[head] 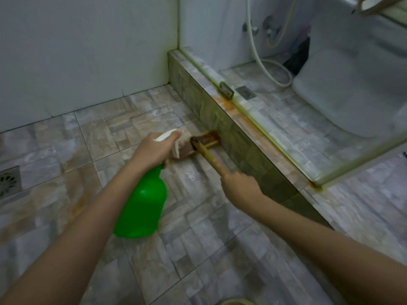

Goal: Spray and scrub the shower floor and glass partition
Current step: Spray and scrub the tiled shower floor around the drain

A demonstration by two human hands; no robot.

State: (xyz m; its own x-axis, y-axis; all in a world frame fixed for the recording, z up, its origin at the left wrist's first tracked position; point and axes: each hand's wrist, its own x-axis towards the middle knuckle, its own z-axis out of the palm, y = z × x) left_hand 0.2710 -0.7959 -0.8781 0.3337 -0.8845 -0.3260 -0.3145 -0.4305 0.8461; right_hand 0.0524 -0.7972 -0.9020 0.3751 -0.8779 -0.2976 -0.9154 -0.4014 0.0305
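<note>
My left hand [152,150] grips the white trigger head of a green spray bottle [143,205], nozzle pointing toward the tiled step. My right hand [240,188] holds the wooden handle of a scrub brush [204,142]. The brush head lies on the wet tiled floor [198,249], against the base of the raised tiled curb [231,128]. On top of the curb runs the glass partition [330,84], its bottom edge stained orange and green. A metal bracket [226,90] clamps the glass to the curb.
A round-patterned floor drain [8,181] sits at the far left. Behind the glass are a square drain [246,92], a looped shower hose [271,71] and wall taps [269,26]. White walls [88,51] close the back.
</note>
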